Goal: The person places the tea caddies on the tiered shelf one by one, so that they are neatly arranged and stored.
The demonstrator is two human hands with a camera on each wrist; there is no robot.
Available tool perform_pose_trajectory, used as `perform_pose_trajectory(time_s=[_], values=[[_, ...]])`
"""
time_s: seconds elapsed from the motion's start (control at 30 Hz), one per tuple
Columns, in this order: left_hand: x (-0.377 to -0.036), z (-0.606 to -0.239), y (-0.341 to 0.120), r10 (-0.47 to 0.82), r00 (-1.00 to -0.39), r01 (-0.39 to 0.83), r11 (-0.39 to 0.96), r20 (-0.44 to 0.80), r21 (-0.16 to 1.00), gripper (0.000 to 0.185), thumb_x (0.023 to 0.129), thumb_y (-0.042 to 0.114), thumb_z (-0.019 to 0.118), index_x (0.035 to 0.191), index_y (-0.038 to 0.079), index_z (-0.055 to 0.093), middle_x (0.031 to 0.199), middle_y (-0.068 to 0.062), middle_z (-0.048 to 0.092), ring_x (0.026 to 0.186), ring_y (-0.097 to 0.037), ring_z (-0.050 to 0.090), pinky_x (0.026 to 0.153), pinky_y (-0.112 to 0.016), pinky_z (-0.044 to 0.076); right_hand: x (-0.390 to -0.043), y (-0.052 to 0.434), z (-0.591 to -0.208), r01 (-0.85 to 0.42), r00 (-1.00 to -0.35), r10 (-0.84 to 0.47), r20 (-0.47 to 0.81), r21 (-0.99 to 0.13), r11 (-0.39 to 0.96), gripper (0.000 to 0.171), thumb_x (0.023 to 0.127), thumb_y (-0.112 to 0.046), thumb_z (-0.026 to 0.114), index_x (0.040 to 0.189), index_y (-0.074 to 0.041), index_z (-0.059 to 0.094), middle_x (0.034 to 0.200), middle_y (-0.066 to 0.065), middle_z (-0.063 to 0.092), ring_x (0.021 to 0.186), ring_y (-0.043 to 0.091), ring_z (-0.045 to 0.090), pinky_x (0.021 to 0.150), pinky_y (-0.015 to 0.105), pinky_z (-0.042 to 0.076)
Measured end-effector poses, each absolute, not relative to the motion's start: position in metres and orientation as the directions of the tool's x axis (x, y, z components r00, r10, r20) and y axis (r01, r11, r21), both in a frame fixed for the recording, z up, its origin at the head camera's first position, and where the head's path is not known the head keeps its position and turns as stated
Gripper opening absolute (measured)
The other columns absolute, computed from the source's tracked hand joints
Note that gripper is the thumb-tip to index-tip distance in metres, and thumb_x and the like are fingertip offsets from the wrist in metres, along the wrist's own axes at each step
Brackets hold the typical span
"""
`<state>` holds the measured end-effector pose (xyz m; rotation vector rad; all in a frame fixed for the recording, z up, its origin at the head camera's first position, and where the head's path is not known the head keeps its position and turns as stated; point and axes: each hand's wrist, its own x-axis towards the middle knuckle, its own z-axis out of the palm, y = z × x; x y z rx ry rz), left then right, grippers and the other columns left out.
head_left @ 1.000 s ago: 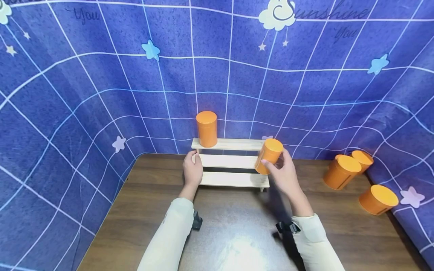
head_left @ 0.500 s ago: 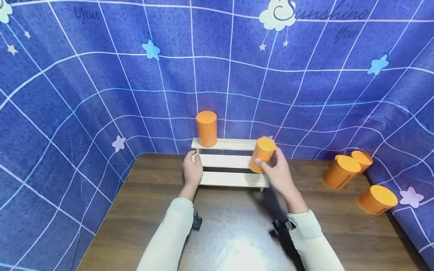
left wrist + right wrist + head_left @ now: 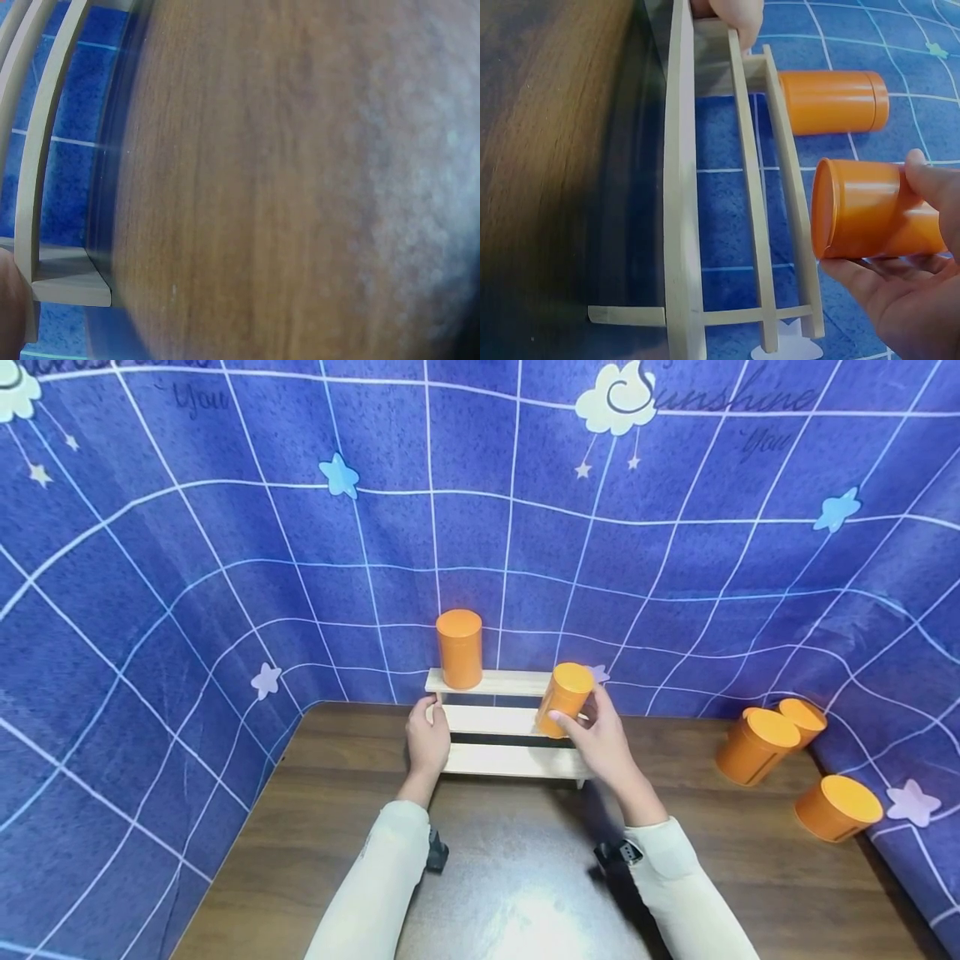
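Note:
A three-tier wooden shelf [image 3: 491, 720] stands against the back of the table. My left hand [image 3: 427, 739] grips its left end, thumb and fingers around the side frame. One orange canister [image 3: 460, 652] stands upright on the left part of the top tier. With fingers and thumb, my right hand [image 3: 606, 739] holds a second orange canister [image 3: 562, 703], slightly tilted, over the shelf's right half. In the right wrist view this held canister [image 3: 870, 206] shows its base facing the top tier, with a visible gap between them.
Three more orange canisters stand at the table's right side: a front one [image 3: 838, 810], a middle one [image 3: 752, 752] and one partly hidden behind it [image 3: 810, 722]. A blue patterned cloth [image 3: 525, 543] hangs behind and beside the brown wooden table [image 3: 315, 860].
My right hand has moved left with the orange canister, from the shelf's right end inward. My left hand has stayed at the shelf's left end.

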<state>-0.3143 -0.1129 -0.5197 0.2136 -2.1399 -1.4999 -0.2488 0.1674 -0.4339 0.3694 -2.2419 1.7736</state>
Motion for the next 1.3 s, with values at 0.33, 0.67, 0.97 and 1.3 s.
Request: perform_pose_trajectory(time_s=[0.33,0.67,0.97,1.3], values=[[-0.314,-0.519,-0.113,-0.406,-0.859,0.154,0.375,0.311,0.914,0.025,0.1,0.019,0.053,0.117,0.008,0.067,0.116,-0.013,0.07,0.112,-0.029,0.063,0.097,-0.047,0.049,-0.244,0.153,-0.412,-0.358,-0.934,-0.069,0.352,-0.912,0.198,0.07,0.087,-0.005,0.074,0.146,-0.004,0.036,0.141,0.024,0.052,0.13,0.042,0.055,0.106,0.049,0.048],[-0.313,-0.518,-0.113,-0.402,-0.869,0.131,0.376,0.288,0.918,0.024,0.1,0.021,0.053,0.118,0.011,0.066,0.118,-0.01,0.068,0.113,-0.027,0.062,0.097,-0.045,0.049,-0.254,0.142,-0.421,-0.359,-0.933,-0.069,0.352,-0.923,0.139,0.069,0.088,-0.007,0.073,0.146,-0.006,0.036,0.144,0.019,0.047,0.137,0.038,0.049,0.111,0.046,0.044],[-0.313,-0.519,-0.112,-0.408,-0.864,0.132,0.38,0.294,0.916,0.025,0.1,0.021,0.053,0.117,0.009,0.067,0.117,-0.012,0.069,0.114,-0.029,0.063,0.097,-0.047,0.049,-0.257,0.136,-0.421,-0.36,-0.933,-0.066,0.355,-0.923,0.136,0.071,0.089,-0.005,0.071,0.149,-0.006,0.033,0.144,0.02,0.047,0.137,0.038,0.049,0.113,0.047,0.042],[-0.313,-0.518,-0.112,-0.401,-0.859,0.159,0.384,0.319,0.91,0.026,0.1,0.02,0.052,0.118,0.007,0.066,0.118,-0.013,0.068,0.116,-0.03,0.061,0.1,-0.047,0.047,-0.285,0.136,-0.445,-0.424,-0.905,-0.06,0.42,-0.886,0.189,0.073,0.087,-0.014,0.075,0.149,-0.016,0.036,0.146,0.011,0.051,0.137,0.031,0.051,0.114,0.046,0.042]])
